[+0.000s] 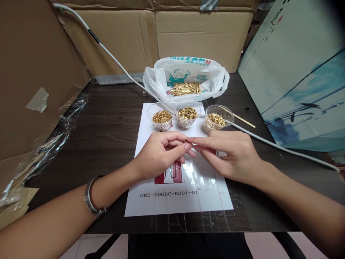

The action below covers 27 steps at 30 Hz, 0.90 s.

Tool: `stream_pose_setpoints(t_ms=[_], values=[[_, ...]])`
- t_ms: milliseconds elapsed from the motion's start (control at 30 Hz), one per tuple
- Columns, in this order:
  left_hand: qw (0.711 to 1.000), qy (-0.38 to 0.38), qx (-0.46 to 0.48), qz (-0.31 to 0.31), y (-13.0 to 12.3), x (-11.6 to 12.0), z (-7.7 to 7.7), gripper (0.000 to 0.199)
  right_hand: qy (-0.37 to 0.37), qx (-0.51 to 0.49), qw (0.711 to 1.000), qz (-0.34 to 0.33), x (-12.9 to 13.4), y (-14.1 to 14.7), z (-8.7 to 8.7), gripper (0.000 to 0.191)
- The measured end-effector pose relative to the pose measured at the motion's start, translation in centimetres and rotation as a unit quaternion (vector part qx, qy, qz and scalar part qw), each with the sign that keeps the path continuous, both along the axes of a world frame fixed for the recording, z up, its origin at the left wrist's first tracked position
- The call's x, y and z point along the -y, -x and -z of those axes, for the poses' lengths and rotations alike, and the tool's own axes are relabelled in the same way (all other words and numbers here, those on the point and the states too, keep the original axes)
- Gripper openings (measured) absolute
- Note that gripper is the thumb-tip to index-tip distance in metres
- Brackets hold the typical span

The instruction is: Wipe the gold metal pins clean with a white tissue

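My left hand (163, 153) and my right hand (233, 154) meet fingertip to fingertip above a printed white sheet (167, 205). Both are closed in a pinch; whatever small piece lies between the fingertips is too hidden to name. Just beyond them stand three clear plastic cups: the left cup (150, 117), the middle cup (185, 124) and the right cup (229, 118). Each holds many small brass-coloured metal pieces. Behind the cups, a white plastic bag (153, 84) lies open with longer gold-coloured pins (185, 89) inside.
A thin wooden stick (241, 120) rests by the right cup. The white cable (115, 59) crosses the dark table (107, 118) diagonally, passing behind the cups. Cardboard (202, 39) walls the back and left, and a painted panel (293, 82) stands at right.
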State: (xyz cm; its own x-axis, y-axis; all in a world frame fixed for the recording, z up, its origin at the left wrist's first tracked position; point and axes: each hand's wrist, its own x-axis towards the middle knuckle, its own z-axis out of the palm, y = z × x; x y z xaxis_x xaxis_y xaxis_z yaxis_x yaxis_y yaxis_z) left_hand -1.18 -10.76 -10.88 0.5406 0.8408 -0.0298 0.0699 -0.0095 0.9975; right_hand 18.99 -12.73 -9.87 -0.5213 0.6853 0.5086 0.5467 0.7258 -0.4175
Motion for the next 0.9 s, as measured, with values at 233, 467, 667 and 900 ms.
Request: stream_pose_setpoints(t_ms=[233,467,667,900], values=[[0.999,0.032,-0.009,0.005,-0.02,-0.15,-0.12,0.013,-0.018,0.002,1.0,0.007,-0.2,-0.09,0.4,0.018],[0.999,0.042,-0.01,0.017,0.05,-0.29,0.04,0.016,-0.019,0.015,1.0,-0.018,-0.31,-0.29,0.71,0.026],[0.999,0.048,-0.002,0.023,0.16,-0.36,0.3,0.015,0.02,0.009,1.0,-0.009,-0.3,0.04,0.56,0.017],[0.998,0.042,-0.007,0.035,0.14,-0.38,0.23,0.013,0.049,0.016,0.998,0.028,-0.2,-0.13,0.52,0.01]])
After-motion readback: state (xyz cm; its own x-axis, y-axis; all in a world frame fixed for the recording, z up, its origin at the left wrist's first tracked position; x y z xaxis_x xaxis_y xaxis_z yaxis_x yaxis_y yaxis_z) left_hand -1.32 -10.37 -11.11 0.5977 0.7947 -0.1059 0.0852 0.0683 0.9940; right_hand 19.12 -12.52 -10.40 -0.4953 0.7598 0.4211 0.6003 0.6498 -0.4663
